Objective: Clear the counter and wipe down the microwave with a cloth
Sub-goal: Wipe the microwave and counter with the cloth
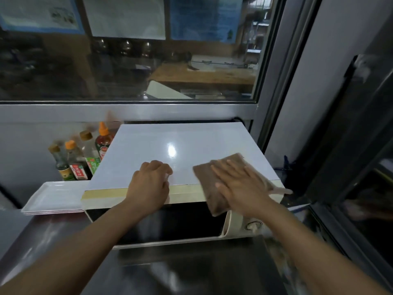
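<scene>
Right hand (pixel 238 184), fingers straight and spread, presses the brown cloth (pixel 214 188) onto the microwave (pixel 161 145) top's front-right; left hand (pixel 150 184) rests curled at its front edge.

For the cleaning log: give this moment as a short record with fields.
surface being wiped: top of the white microwave
cloth: brown cloth flat near the top's front right edge, hanging over the front
right hand: fingers straight, pressing the cloth
left hand: fingers curled, resting on the front edge
beside microwave: sauce bottles, stacked white trays
</scene>
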Motion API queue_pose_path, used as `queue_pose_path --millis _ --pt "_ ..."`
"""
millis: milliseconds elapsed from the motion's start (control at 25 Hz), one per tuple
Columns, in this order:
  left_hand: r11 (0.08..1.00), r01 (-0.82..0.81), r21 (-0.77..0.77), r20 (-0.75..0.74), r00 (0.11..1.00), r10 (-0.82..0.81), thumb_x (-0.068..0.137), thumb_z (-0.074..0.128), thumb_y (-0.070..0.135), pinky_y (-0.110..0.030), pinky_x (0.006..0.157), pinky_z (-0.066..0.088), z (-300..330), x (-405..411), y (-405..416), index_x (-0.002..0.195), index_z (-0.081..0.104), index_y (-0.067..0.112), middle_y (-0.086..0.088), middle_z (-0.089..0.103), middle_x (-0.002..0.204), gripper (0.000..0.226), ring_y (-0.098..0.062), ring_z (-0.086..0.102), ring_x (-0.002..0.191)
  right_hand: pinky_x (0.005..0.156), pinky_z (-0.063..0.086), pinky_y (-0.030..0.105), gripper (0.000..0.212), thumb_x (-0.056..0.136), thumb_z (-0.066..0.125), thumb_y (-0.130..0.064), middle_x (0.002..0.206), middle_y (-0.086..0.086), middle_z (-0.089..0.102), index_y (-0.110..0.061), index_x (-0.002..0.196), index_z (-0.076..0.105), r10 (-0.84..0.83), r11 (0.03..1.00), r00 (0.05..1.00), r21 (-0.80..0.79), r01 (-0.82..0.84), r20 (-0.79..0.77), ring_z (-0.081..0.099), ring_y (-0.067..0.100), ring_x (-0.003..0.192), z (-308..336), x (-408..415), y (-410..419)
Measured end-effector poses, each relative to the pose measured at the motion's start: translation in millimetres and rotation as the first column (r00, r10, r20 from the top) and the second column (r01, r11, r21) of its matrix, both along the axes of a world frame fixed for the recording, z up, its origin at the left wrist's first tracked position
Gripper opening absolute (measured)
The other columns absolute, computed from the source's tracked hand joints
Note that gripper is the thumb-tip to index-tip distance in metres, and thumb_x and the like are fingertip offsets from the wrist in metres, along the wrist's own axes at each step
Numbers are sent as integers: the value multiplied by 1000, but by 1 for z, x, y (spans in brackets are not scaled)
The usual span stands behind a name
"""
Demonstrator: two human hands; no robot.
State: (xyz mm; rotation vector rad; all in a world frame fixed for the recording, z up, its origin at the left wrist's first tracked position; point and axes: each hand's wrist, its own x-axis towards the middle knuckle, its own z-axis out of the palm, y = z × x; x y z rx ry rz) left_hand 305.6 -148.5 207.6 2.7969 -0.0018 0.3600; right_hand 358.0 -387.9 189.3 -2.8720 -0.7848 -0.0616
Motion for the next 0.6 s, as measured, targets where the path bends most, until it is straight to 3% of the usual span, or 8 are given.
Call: queue_pose_path --millis 200,360,480,600 --pt "999 42 21 -76 996 -40 91 48 15 -37 99 41 3 5 -37 124 52 18 0 48 135 33 -23 42 122 118 1 46 58 98 15 -49 159 -12 -6 -28 151 2 -210 977 974 -54 206 -83 -8 13 146 5 22 -34" --pt "1000 29 -4 -72 997 -30 93 48 20 -38 97 41 6 11 -62 124 54 17 -3 50 132 32 -24 43 120 117 -2 43 59 98 15 -50 159 -6 -7 -28 150 1 -101 994 994 -34 99 -42 -10 16 146 -1 11 -13" --pt "998 9 -54 -49 999 -12 92 50 27 -37 93 43 8 17 -85 119 59 16 -5 54 124 30 -25 45 117 117 3 39 60 98 30 -48 160 -3 3 -31 150 7 -25 988 992 146 43 -121 -1 17 147 16 12 -37" --pt "995 -88 -38 -77 993 85 88 52 43 -35 87 40 7 24 -105 110 62 19 -4 54 113 34 -24 46 111 110 28 41 56 94 47 -38 147 5 35 -22 144 29 -210 902 973 364 232 -99 32 24 135 26 15 -66"
